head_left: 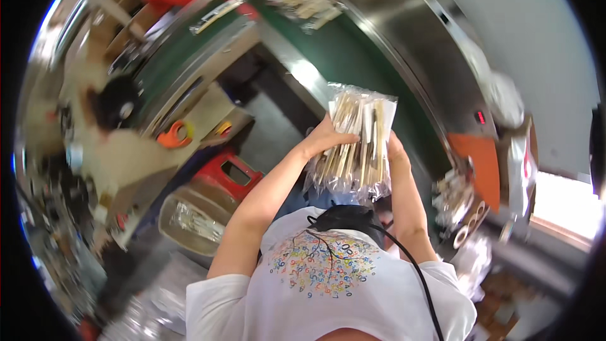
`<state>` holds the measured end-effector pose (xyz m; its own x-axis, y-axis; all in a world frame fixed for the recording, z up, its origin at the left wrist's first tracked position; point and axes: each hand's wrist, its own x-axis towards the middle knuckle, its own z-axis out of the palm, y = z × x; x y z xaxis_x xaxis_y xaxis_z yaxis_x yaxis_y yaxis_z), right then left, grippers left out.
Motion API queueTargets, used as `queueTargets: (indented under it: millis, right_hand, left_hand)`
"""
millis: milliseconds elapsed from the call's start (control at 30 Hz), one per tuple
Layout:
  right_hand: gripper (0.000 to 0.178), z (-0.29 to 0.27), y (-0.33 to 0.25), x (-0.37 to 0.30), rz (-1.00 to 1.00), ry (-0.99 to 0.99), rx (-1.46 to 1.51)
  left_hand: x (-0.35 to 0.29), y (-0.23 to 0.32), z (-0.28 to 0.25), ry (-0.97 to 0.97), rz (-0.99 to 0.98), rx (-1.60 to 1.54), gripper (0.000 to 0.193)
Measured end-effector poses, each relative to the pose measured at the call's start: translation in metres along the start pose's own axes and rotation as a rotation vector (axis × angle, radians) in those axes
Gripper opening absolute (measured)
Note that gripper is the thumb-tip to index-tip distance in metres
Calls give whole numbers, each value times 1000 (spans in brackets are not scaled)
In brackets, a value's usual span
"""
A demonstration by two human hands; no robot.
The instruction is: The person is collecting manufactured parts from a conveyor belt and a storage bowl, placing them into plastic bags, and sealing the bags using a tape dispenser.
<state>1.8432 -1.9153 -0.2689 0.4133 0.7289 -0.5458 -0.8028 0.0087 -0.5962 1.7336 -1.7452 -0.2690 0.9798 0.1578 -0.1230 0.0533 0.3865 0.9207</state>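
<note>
Holding a stack of clear plastic packets [356, 142] of pale sticks with both hands, up at chest level over the green conveyor belt [334, 57]. Left hand [328, 136] fingers curled round the stack's left edge; right hand [394, 148] mostly hidden behind it, grip on the right edge. More packets [306, 0] lie farther up the belt.

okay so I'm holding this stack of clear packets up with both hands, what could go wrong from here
1. The stack of clear packets is thick and its plastic looks slick; the left hand and right hand grip only its sides, so packets could slide out of the bottom.

2. It is held in the air over the gap between your body and the green conveyor belt, so anything that slips would likely fall to the floor by the red stool.
</note>
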Motion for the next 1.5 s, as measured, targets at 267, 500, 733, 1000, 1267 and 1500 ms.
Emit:
queueTargets:
  millis: [267, 500, 733, 1000, 1267, 1500]
  right_hand:
    - [36, -170, -33, -67, -231, 365, 407]
    - [45, -310, -13, -47, -170, 746, 144]
    - [83, -308, -16, -59, -158, 1262, -462]
    - [114, -311, -15, -63, 100, 1481, -970]
    - [63, -271, -20, -64, -377, 1452, -1267]
    - [57, -244, 7, -2, -82, 1352, -936]
  left_hand:
    - [140, -77, 143, -333, -212, 120, 85]
    - [231, -191, 184, -340, -575, 677, 95]
    - [236, -190, 224, -190, -659, 1356, 118]
    - [233, -202, 233, -135, -643, 1397, 117]
    - [237, -198, 212, -216, -613, 1326, 114]
    - [241, -195, 186, -141, -754, 1180, 113]
